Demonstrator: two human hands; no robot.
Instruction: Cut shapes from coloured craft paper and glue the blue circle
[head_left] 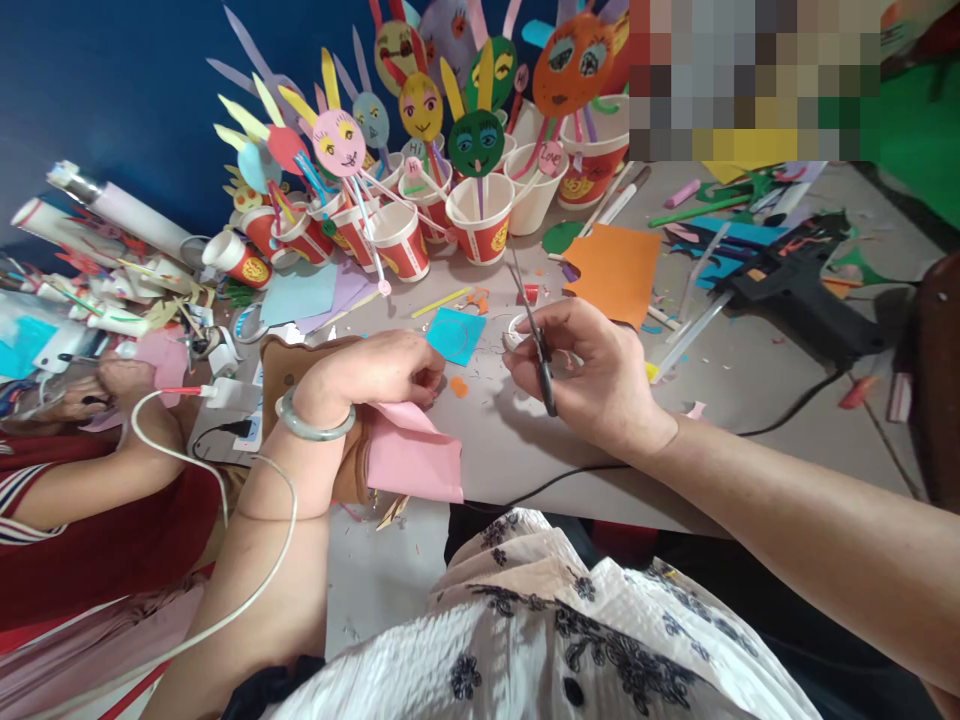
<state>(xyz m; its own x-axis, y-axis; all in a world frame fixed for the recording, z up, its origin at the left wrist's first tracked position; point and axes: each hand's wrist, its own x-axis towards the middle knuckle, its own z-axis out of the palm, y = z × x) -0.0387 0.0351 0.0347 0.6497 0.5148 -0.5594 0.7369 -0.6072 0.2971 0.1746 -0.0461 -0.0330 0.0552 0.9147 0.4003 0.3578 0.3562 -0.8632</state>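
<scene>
Between the thumb and fingers of my right hand (592, 370) is a pair of scissors (541, 362), its blades pointing up and away from me. My left hand (397, 368) is closed, fingers curled down over the table; what they hold, if anything, is hidden. Just beyond those fingertips lies a blue paper square (455, 338) with a circle drawn on it. A folded pink sheet (416, 455) lies below my left hand, beside a brown pouch (349, 470). A small orange paper scrap (459, 386) sits near the left fingers.
Red-and-white paper cups (480, 225) with paper bunny faces stand along the back. An orange sheet (619, 270) and a black glue gun (817, 285) lie at right. A white cable (289, 500) crosses my left arm. Another person's arm (97, 480) rests at left.
</scene>
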